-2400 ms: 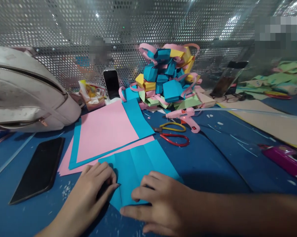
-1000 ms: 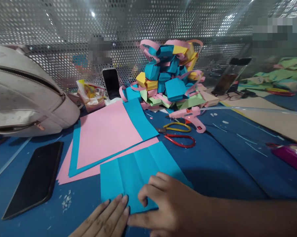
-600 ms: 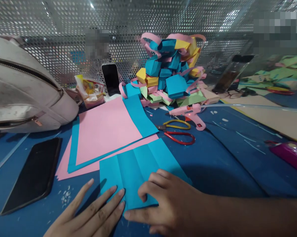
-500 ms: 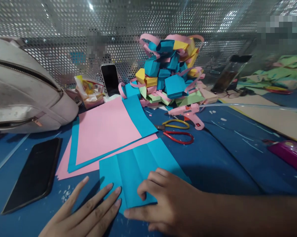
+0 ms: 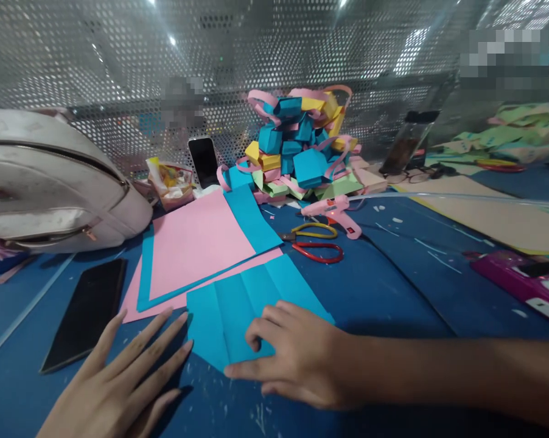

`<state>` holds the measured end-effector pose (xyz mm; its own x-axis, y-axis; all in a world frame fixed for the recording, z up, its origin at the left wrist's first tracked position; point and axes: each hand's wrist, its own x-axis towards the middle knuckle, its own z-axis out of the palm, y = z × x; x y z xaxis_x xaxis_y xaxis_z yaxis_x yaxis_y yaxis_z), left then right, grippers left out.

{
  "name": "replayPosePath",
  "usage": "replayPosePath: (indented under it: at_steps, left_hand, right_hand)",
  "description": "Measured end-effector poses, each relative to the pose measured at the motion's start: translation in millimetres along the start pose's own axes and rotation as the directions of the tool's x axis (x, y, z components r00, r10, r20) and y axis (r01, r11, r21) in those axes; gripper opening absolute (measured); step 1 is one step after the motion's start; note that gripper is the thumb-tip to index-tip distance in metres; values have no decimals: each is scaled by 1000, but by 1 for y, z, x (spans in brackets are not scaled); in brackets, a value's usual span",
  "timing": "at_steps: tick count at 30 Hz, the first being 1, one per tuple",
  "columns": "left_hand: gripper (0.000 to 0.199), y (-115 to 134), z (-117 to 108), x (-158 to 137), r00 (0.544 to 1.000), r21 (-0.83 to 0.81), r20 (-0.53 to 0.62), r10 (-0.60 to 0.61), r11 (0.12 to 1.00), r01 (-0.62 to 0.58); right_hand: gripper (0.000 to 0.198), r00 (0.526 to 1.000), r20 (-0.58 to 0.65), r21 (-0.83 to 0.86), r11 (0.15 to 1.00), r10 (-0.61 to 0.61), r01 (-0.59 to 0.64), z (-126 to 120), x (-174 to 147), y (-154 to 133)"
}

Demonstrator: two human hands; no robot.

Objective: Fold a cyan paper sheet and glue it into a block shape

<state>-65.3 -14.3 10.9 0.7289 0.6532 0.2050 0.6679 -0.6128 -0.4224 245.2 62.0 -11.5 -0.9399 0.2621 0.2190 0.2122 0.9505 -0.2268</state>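
Fingers (image 5: 249, 368) of the right hand (image 5: 308, 359) hold nothing between them: in the head view the index stretches out with its tip on the lower corner of a creased blue sheet (image 5: 238, 307), while the others curl loosely over the paper. On the left hand (image 5: 105, 392) the fingers are spread wide and grasp nothing, their tips just beside the sheet's left edge; whether any touches it, I cannot tell. Both hands are palm down, the right forearm reaching in from the right side, low across the worktop (image 5: 393, 292).

Beyond the blue sheet lies a stack of pink and blue paper (image 5: 201, 243), close to its far edge. Scissors (image 5: 318, 240) rest beside the stack, near a pink glue gun (image 5: 338, 213). A black phone (image 5: 87, 316) lies near the left hand. Farther back are a white bag (image 5: 59, 182), a heap of paper boxes (image 5: 302, 146) and a tilted bottle (image 5: 406, 146).
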Motion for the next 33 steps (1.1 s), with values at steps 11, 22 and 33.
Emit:
replayPosePath:
  at_steps: [11, 22, 33]
  left_hand:
    - [41, 61, 1, 40, 971, -37, -237, -28, 999, 20]
    - [39, 38, -10, 32, 989, -139, -142, 37, 989, -57]
    - [39, 35, -10, 17, 998, -235, -58, 27, 971, -40]
  right_hand:
    - [36, 987, 128, -49, 993, -100, 107, -37, -4, 0]
    - [23, 998, -69, -356, 934, -5, -20, -42, -60, 1]
    - [21, 976, -146, -350, 931, -163, 103, -23, -53, 5]
